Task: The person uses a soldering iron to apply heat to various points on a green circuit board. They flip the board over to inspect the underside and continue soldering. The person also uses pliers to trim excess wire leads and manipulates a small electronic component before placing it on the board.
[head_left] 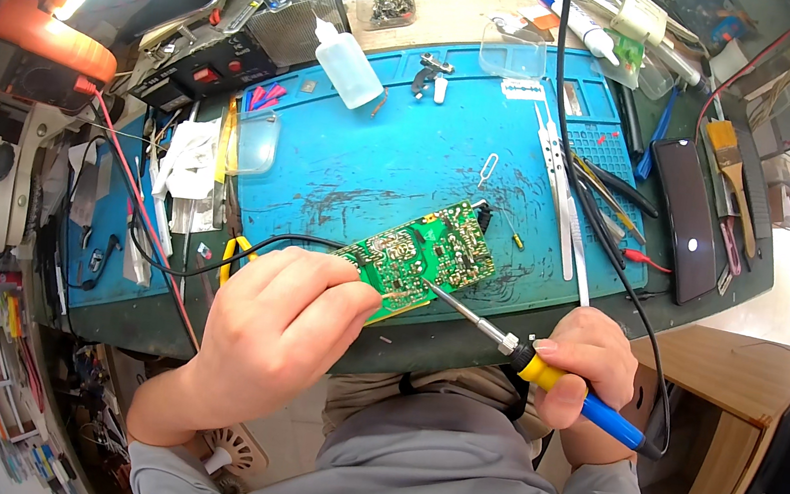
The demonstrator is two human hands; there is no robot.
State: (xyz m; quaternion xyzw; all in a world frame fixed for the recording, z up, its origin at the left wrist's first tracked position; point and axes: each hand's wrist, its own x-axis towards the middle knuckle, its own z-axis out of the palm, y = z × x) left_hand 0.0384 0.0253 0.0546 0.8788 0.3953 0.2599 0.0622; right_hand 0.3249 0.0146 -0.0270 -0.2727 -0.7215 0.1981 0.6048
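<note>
My left hand (277,332) is closed with its fingertips at the left end of a green circuit board (449,255), gripping it there. The board is tilted, solder side up, near the mat's front edge. In my right hand (596,361) is a soldering iron (549,375) with a blue and yellow handle. Its tip points left and meets the board near the middle, touching or just above it. A slim silver tool (577,258) runs up from behind my right fingers; I cannot tell whether they hold it. A black cable (310,240) reaches the board behind my left hand.
The blue work mat (327,157) carries a squeeze bottle (350,67), tweezers (554,158) and a small loose component (517,241). To the right are a phone (683,222) and a brush (731,173). An orange multimeter (44,51) stands left. The iron's cord (569,160) crosses the right side.
</note>
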